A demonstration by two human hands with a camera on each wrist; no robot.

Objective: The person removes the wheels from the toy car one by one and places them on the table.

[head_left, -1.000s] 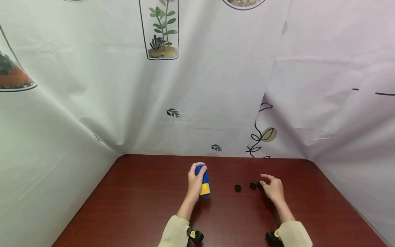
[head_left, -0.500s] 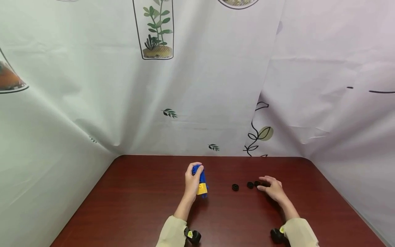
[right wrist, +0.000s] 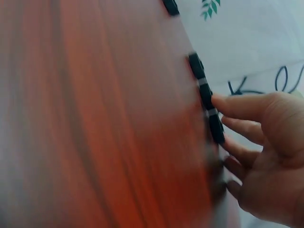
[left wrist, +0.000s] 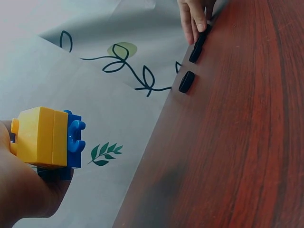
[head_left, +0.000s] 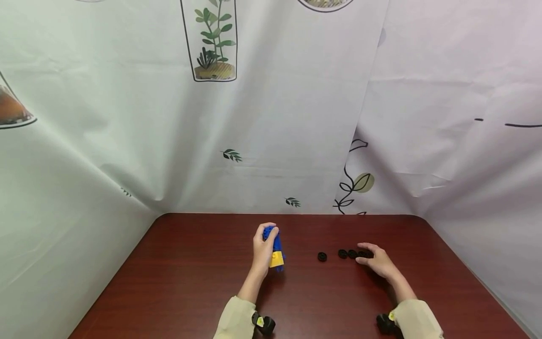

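Observation:
My left hand (head_left: 263, 249) grips a toy block build (head_left: 277, 259) above the table. Its yellow block (left wrist: 42, 137) and blue studded part (left wrist: 75, 137) show plainly in the left wrist view. Small black toy wheels lie in a row to the right. One wheel (head_left: 322, 256) sits apart, while two more, a wheel (head_left: 342, 254) and its neighbour (head_left: 353, 254), lie close together. My right hand (head_left: 378, 262) is over the row's right end, thumb and forefinger spread around further wheels (head_left: 366, 254). In the right wrist view a fingertip meets the edge of the wheel row (right wrist: 205, 95).
The dark red wooden table (head_left: 203, 278) has rounded far corners. A pale cloth (head_left: 288, 117) printed with plants hangs along its back and sides. Black wrist cameras (head_left: 266, 325) sit at both cuffs of the light sleeves.
My right hand has shifted right along the row, and wheels near its fingers are more exposed. The left hand keeps its hold on the block build. The head view has turned slightly.

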